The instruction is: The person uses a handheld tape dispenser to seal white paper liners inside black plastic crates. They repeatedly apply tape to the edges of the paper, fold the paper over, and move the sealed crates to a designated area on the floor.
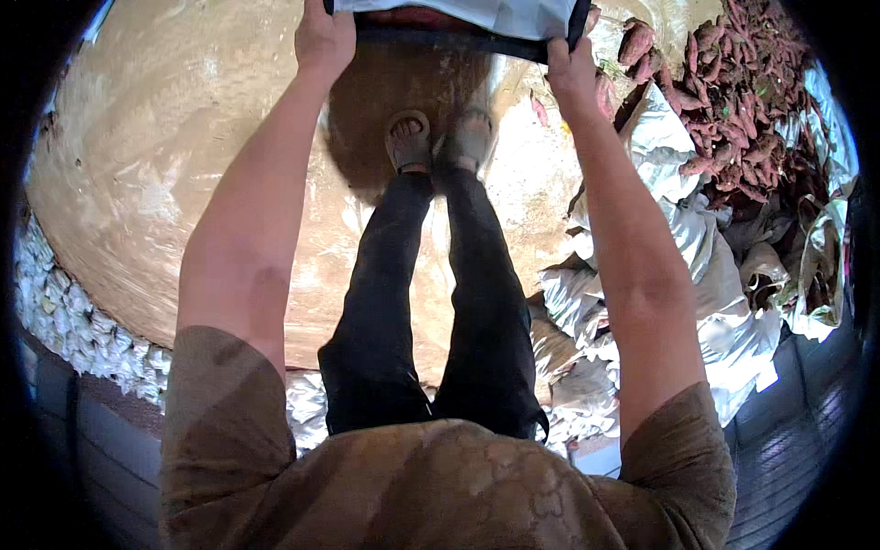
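At the upper edge of the head view is a black-rimmed crate (449, 38), partly cut off. A white sheet (513, 15) lies over or lines its top, and a strip of something dark red shows beneath it. My left hand (326, 41) is closed on the crate's left corner, its fingers mostly hidden. On the right corner, my right hand (572, 71) grips the rim with the thumb on the near side. Both arms reach out straight, and the crate is held up above the floor beyond my feet.
A large heap of sweet potatoes (733, 101) lies at the far right. Crumpled white sacks (710, 247) spread along the right side. White bundles (78, 316) line the left edge. My sandalled feet (409, 139) stand on the brown, dusty floor (183, 183); a few loose roots lie near the crate.
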Motion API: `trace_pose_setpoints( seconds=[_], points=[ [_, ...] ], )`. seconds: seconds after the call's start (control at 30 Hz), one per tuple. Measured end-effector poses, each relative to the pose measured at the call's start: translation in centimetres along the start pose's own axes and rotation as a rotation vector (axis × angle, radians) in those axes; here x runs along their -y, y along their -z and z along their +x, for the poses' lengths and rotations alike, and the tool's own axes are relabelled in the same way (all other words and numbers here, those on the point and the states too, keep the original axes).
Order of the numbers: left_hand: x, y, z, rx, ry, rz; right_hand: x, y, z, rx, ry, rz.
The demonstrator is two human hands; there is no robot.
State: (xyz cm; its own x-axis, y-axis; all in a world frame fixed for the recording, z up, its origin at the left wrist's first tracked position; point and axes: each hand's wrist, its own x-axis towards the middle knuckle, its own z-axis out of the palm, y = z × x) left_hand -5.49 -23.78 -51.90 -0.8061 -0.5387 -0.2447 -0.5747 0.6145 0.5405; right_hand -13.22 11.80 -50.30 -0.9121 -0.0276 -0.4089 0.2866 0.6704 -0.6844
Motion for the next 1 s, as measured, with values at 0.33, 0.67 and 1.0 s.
trace_pose_setpoints(
  seconds=[0.33, 0.67, 1.0],
  points=[
    [7.5, 0.5, -17.7, -0.02, 0.055, -0.091, -7.4, -2.4, -14.6, -0.021, 0.013, -0.009],
    [13.5, -1.6, -34.7, -0.058, 0.013, -0.091, -15.5, -2.4, -31.1, -0.055, 0.065, -0.122],
    [18.5, -3.0, -52.1, -0.081, 0.053, -0.087, -24.2, -3.0, -47.8, -0.006, -0.003, -0.125]
  ],
)
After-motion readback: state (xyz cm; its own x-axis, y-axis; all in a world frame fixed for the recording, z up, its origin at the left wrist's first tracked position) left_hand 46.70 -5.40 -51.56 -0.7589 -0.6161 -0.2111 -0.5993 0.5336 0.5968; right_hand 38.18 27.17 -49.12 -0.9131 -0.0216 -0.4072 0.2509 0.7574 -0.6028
